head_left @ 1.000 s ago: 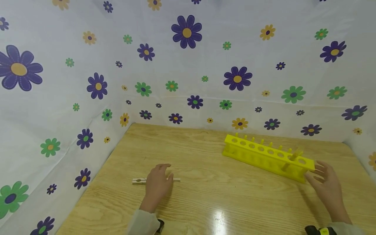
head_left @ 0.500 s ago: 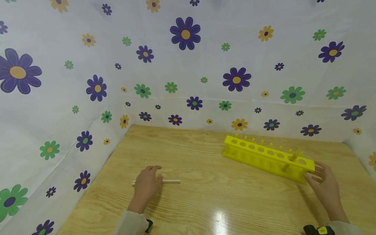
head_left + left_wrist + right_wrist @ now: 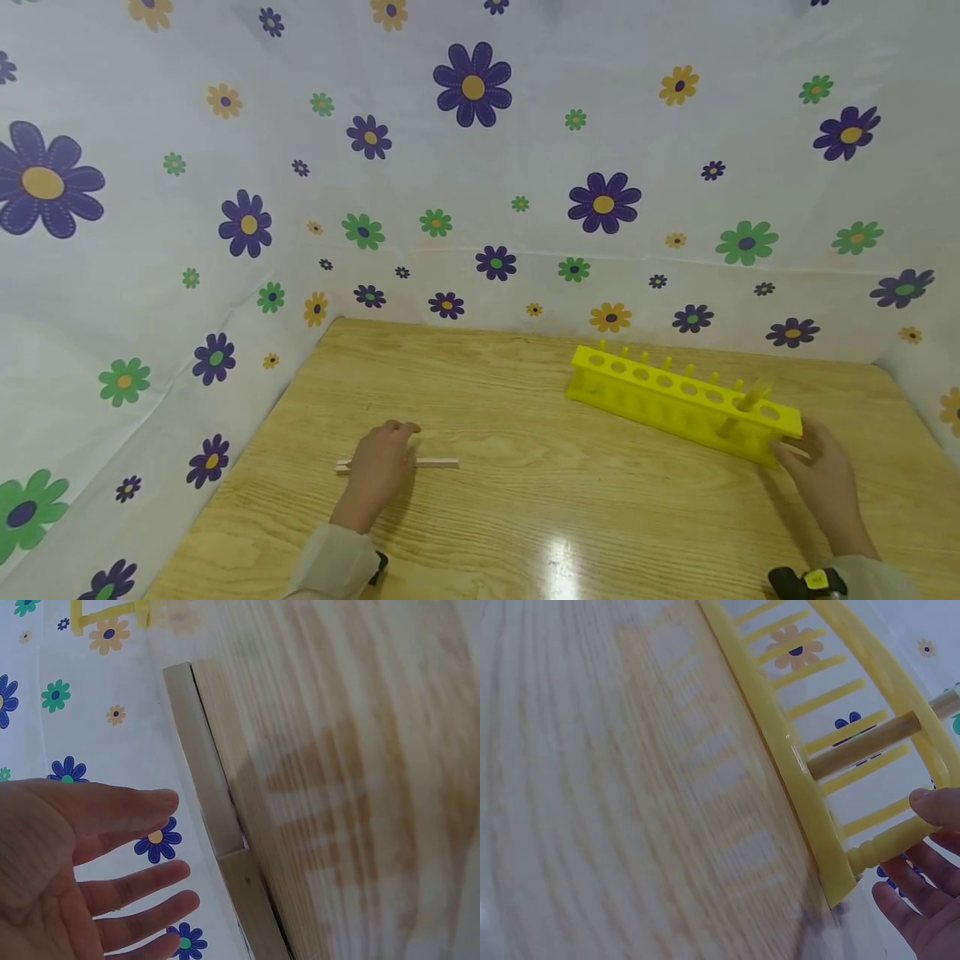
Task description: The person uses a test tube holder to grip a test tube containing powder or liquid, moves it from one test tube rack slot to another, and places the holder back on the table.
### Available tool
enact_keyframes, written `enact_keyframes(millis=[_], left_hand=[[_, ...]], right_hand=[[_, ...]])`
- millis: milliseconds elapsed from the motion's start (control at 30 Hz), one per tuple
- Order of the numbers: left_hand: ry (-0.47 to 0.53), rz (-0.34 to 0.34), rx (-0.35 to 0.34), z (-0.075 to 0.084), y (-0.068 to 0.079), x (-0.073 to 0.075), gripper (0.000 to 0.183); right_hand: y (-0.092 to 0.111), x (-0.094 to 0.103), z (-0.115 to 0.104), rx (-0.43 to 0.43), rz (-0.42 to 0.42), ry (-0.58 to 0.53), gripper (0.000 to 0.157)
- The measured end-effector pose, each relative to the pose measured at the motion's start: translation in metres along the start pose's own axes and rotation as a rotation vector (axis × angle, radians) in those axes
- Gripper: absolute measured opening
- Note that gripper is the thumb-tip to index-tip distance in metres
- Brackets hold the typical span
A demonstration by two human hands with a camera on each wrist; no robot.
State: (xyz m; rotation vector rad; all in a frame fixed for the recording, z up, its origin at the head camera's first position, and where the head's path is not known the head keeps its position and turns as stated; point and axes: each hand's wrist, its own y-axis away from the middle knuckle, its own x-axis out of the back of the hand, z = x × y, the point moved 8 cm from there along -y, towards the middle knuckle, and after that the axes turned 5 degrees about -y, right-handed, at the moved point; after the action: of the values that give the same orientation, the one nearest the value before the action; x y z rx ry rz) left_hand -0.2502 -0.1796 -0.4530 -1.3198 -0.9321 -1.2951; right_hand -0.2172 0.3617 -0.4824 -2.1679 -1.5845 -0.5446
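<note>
1. Left hand: grip's spread, just over that wooden piece on the table.
2. Right hand: grip's pinching the end of the yellow rack, also tabletop, rod leaning in it.

rack on table, right of clamp

The head view looks forward and down; 2 low, close wrist views share its table and rack.

Your yellow rack stands upright at the head view's right, one tan rod through it. Your slim wooden piece lies flat, lower left.
</note>
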Motion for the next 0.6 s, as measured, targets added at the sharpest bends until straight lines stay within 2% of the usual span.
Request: enact_keyframes(millis=[100,267,600], left_hand=[[-0.027,-0.021,-0.034,0.001,-0.001,-0.004,0.037],[-0.051,-0.065,-0.044,0.0,-0.001,-0.009,0.034],[-0.055,-0.092,-0.038,-0.006,-0.004,-0.013,0.024]], right_hand=[[-0.002,-0.002,0.003,-0.041,-0.017,0.027,0.06],[-0.004,-0.003,0.006,-0.104,-0.034,0.041,0.06],[-0.008,-0.003,0.006,-0.102,-0.03,0.057,0.057]])
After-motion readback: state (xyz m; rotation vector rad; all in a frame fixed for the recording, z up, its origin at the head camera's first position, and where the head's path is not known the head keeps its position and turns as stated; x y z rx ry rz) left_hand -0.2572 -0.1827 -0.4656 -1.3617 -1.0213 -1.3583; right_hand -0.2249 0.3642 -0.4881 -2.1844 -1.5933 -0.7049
